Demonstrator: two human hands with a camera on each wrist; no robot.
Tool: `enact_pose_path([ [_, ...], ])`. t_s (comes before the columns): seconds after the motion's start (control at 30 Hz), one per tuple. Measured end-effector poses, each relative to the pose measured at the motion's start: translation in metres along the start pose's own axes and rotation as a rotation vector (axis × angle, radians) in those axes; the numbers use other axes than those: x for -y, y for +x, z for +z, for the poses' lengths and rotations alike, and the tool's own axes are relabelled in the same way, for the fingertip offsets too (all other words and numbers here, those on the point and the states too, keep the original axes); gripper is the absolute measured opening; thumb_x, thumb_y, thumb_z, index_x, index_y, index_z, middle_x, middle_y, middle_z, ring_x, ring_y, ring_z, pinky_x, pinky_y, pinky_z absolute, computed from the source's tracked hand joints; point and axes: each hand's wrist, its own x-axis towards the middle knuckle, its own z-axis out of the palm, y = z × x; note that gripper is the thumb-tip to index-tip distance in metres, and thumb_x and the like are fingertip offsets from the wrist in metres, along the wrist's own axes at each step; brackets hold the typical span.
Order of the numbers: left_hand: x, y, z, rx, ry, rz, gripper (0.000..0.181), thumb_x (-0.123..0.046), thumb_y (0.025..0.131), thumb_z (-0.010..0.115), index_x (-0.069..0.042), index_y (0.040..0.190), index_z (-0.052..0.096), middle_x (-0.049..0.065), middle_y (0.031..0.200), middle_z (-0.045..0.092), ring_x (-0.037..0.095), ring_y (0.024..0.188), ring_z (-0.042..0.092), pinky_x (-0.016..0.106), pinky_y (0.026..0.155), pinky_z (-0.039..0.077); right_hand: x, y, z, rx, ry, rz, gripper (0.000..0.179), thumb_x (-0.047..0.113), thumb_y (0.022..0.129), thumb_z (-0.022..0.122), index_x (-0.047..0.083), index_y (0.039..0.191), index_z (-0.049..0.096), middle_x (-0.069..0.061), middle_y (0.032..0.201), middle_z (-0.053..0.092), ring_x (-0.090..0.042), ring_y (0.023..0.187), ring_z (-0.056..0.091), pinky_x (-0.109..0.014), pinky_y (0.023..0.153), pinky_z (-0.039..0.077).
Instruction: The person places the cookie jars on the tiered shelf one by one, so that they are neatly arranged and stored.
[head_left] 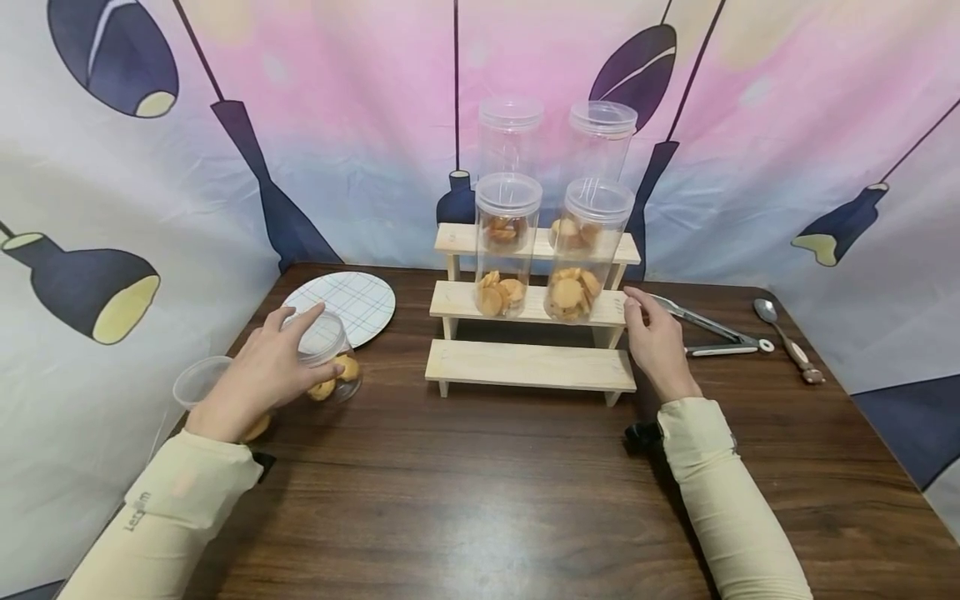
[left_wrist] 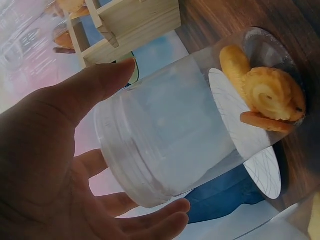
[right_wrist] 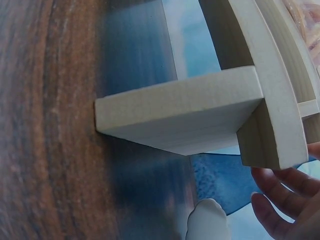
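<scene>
My left hand (head_left: pixel 266 367) is spread around the lidded top of a clear plastic jar (left_wrist: pixel 170 130) standing on the table, its thumb on one side and fingers on the other. Golden cookies (left_wrist: pixel 270 95) lie in the jar's bottom. Whether the fingertips touch the jar is unclear. At the right end of a three-step wooden rack (head_left: pixel 525 362), my right hand (head_left: pixel 660 342) has its fingertips by the middle step, loosely bent beside the board's end in the right wrist view. Two cookie jars (head_left: pixel 508 242) stand on that step, and two taller-placed jars (head_left: pixel 602 137) on the top step.
Another clear jar (head_left: pixel 198 379) with cookies stands partly behind my left forearm. A white checked plate (head_left: pixel 367 304) lies at the back left. Tongs (head_left: pixel 723 350) and a spoon (head_left: pixel 783 333) lie right of the rack. A printed cloth hangs behind the table (head_left: pixel 465 483).
</scene>
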Motion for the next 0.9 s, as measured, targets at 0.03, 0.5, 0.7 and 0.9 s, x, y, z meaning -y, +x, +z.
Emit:
enact_pose_path([
  [0.03,0.001,0.0,0.001,-0.002,0.003,0.004,0.091,-0.042,0.085,0.075,-0.005,0.155,0.031,0.043,0.15,0.021,0.068,0.124,0.032,0.075,0.096,0.03,0.0,0.0,0.0,0.0,0.0,0.0,0.056,0.051,0.105,0.032,0.019,0.149,0.049,-0.019,0.124,0.062,-0.034,0.103,0.059,-0.052,0.083,0.046],
  [0.5,0.003,0.0,0.01,-0.07,-0.009,0.023,0.078,-0.036,0.088,0.074,-0.006,0.151,0.038,0.037,0.145,0.029,0.061,0.119,0.043,0.073,0.091,0.037,-0.002,0.0,0.001,-0.005,0.013,-0.005,0.057,0.052,0.105,0.034,0.018,0.148,0.049,-0.017,0.126,0.062,-0.033,0.103,0.059,-0.05,0.083,0.046],
  [0.7,0.005,0.0,0.011,-0.087,-0.034,0.005,0.079,-0.037,0.086,0.075,-0.008,0.151,0.041,0.036,0.144,0.031,0.058,0.12,0.043,0.071,0.09,0.038,-0.003,0.0,0.002,-0.004,0.018,-0.01,0.057,0.051,0.105,0.034,0.017,0.148,0.05,-0.017,0.128,0.061,-0.033,0.105,0.059,-0.05,0.084,0.046],
  [0.9,0.007,0.0,0.013,-0.123,-0.041,0.006,0.078,-0.035,0.084,0.077,-0.007,0.149,0.044,0.034,0.14,0.034,0.056,0.117,0.045,0.069,0.089,0.039,-0.002,0.001,0.001,-0.007,0.017,-0.011,0.057,0.051,0.105,0.034,0.018,0.148,0.05,-0.017,0.129,0.061,-0.033,0.105,0.059,-0.051,0.084,0.047],
])
